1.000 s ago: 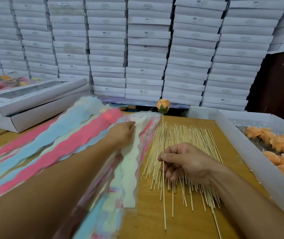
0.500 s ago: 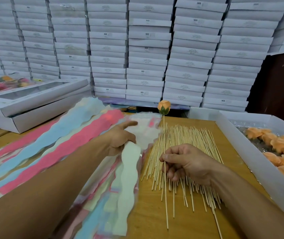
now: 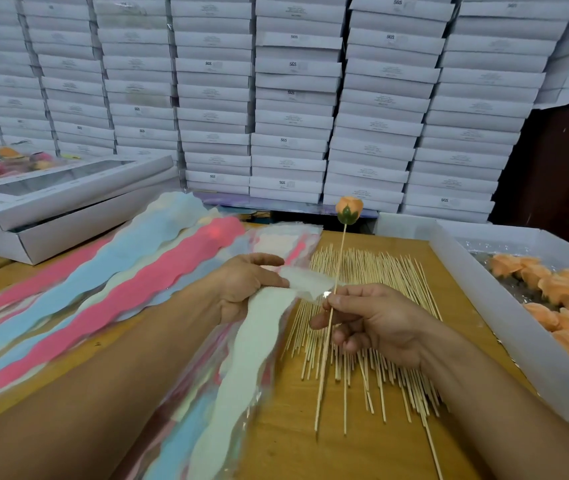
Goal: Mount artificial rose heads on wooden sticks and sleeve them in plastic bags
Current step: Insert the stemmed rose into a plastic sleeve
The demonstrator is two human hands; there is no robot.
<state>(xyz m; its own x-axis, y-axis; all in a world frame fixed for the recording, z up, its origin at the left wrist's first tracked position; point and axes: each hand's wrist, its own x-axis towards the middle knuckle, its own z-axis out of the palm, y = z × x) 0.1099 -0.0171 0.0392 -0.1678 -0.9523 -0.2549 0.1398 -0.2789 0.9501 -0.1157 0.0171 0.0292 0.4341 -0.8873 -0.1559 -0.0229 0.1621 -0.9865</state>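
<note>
Head view: a wall of stacked white boxes point(image 3: 297, 98) fills the far side of the room, with a dark brown panel point(image 3: 560, 161) at far right. Below it lies the wooden surface point(image 3: 293, 441). At far left on it sits a flat windowed box point(image 3: 68, 199), and behind that a blurred heap of wrapped flowers point(image 3: 2, 161). Along the right edge runs a white tray point(image 3: 504, 327) holding orange rose heads point(image 3: 567, 299). Long wavy-edged plastic bags point(image 3: 120, 299) in pink, blue and pale green fan across the left half. Right of them lies a pile of sticks point(image 3: 380, 299), spread loosely on the wood. The left hand point(image 3: 245, 289) pinches the top of one pale green bag point(image 3: 241, 368), lifted off the pile. The right hand point(image 3: 376, 323) grips one stick point(image 3: 328, 341) between thumb and fingers, tilted slightly, with a rose point(image 3: 349, 210) mounted on its far end, above the pile. The bag's mouth is just beside the held stick; whether they touch I cannot tell.
</note>
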